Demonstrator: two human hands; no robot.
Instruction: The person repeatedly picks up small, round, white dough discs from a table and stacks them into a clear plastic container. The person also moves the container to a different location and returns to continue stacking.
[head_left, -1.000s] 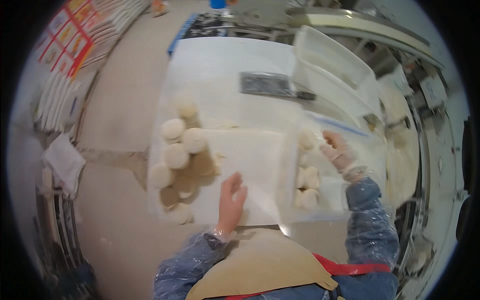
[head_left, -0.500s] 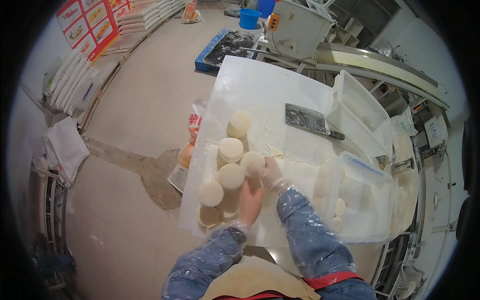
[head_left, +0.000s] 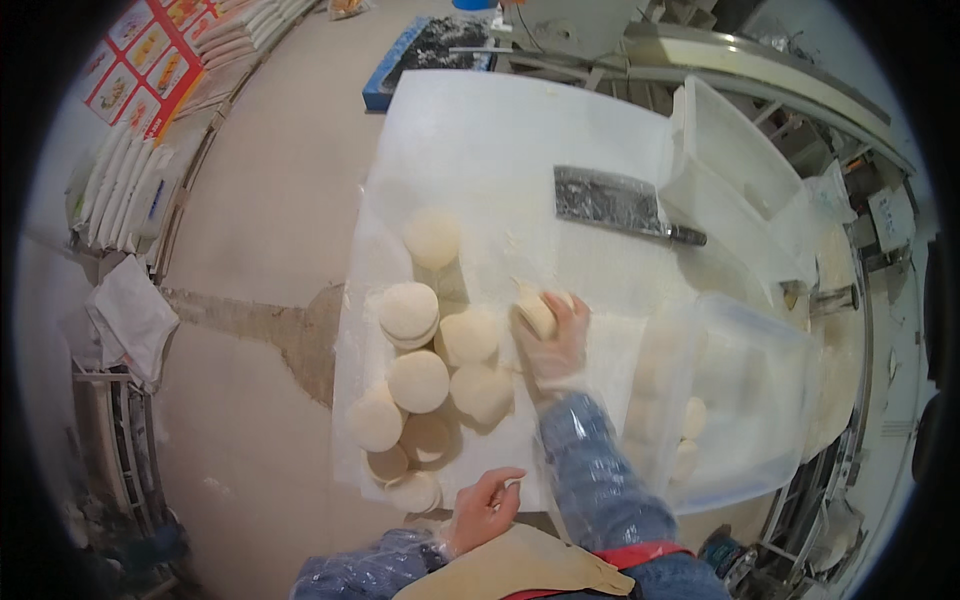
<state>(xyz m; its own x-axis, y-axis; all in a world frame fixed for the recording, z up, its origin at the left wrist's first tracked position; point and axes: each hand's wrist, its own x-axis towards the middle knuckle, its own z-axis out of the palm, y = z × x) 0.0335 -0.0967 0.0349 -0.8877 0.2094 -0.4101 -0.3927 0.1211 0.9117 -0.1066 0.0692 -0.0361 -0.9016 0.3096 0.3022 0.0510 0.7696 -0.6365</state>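
Dough rounds [head_left: 418, 381]: pale cream, thick, disc-shaped; clustered at the left of the white table [head_left: 470, 130], mostly flat, several overlapping or stacked. 
Held dough [head_left: 538, 318]: same cream colour, tilted, gripped in the right hand [head_left: 563, 347], right of the cluster; piece count unclear. 
Boxed rounds [head_left: 692, 418]: inside the clear tub [head_left: 755, 400], left side, partly hidden.

White sacks [head_left: 238, 38] lie stacked at left beside a red poster [head_left: 145, 65] of food pictures — a crumpled white sheet [head_left: 133, 315] sits nearer the camera. A blue pallet [head_left: 380, 95] with a powder-streaked dark top rests on the floor [head_left: 280, 180]. A broad-bladed, dark-handled cleaver [head_left: 610, 200] lies near a white tub [head_left: 735, 230].
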